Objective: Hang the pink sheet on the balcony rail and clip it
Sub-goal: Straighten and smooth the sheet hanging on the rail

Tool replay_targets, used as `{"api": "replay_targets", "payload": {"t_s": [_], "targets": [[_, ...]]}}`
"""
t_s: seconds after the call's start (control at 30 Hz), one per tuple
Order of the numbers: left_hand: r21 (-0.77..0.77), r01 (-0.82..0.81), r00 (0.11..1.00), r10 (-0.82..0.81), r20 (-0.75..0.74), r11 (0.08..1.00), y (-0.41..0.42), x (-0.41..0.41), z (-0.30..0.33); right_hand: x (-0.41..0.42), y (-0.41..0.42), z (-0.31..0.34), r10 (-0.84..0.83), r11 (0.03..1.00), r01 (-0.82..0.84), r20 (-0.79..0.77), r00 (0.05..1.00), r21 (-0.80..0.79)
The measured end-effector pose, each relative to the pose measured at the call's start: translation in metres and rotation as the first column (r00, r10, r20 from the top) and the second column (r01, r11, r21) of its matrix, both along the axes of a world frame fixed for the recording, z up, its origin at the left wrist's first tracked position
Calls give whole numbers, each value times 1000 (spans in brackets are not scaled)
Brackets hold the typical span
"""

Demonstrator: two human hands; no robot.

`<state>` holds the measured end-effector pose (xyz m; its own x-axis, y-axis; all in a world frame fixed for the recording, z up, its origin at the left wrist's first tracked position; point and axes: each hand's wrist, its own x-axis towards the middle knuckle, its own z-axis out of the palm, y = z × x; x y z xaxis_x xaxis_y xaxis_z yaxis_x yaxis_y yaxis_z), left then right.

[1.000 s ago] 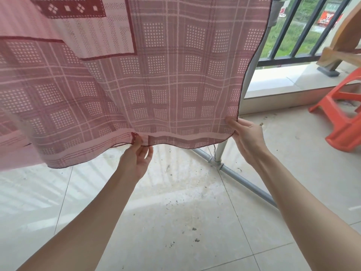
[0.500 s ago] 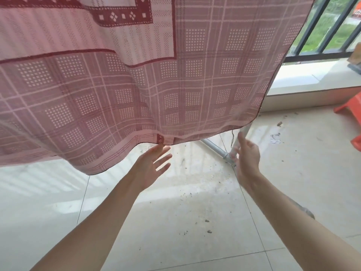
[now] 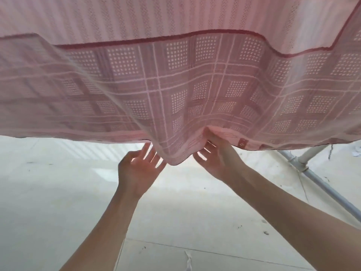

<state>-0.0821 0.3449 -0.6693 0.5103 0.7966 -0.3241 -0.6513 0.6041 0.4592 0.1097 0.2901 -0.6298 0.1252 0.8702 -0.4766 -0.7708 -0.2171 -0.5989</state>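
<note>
The pink sheet [image 3: 175,85], checked with dotted squares and a dark red border line, hangs across the whole upper half of the view, its lower hem sagging in the middle. My right hand [image 3: 216,159] pinches a fold of that hem and pulls it down. My left hand [image 3: 139,167] is just left of the sagging fold, fingers spread and straight, fingertips touching or nearly touching the cloth. The balcony rail and any clips are hidden behind the sheet.
A grey metal pipe frame [image 3: 312,173] with a joint runs along the floor at the right. Pale floor tiles [image 3: 58,202] with scattered dirt specks lie below my arms.
The view has moved left and closer under the sheet. My hands, both off the hem half a second ago, have come together; the right now pinches the hem's middle.
</note>
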Motion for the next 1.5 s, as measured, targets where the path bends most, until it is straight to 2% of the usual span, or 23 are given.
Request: {"api": "replay_targets", "payload": {"t_s": [0.1,0.17,0.23,0.37,0.47,0.57,0.67,1.0,1.23,1.37,1.5], "targets": [[-11,-170,983,171,72,985,15,-22,16,-1,18,1,-174,983,173,-6,985,-59],[-20,-241,969,241,51,970,24,-33,24,0,28,0,-266,959,267,21,964,-93],[41,-258,966,258,21,965,31,-43,29,3,36,-2,-345,930,348,47,938,-118],[210,-265,946,296,-134,941,44,-56,28,6,48,-2,-436,887,437,38,899,-150],[202,-350,878,395,-270,915,56,-62,16,5,52,-5,-465,869,464,33,884,-175],[160,-467,795,492,-353,870,70,-68,10,8,55,-9,-476,858,473,36,879,-199],[166,-504,740,523,-423,848,81,-68,9,9,56,-14,-475,855,475,53,878,-210],[112,-516,731,505,-459,849,105,-58,1,7,56,-23,-470,852,477,88,878,-215],[119,-518,660,485,-574,847,116,-65,4,-2,56,-30,-444,864,449,73,893,-229],[107,-514,641,464,-611,851,109,-66,6,-4,53,-31,-416,861,442,152,897,-251],[103,-461,647,413,-641,882,100,-66,14,-4,47,-27,-271,893,368,344,899,-260]]}}
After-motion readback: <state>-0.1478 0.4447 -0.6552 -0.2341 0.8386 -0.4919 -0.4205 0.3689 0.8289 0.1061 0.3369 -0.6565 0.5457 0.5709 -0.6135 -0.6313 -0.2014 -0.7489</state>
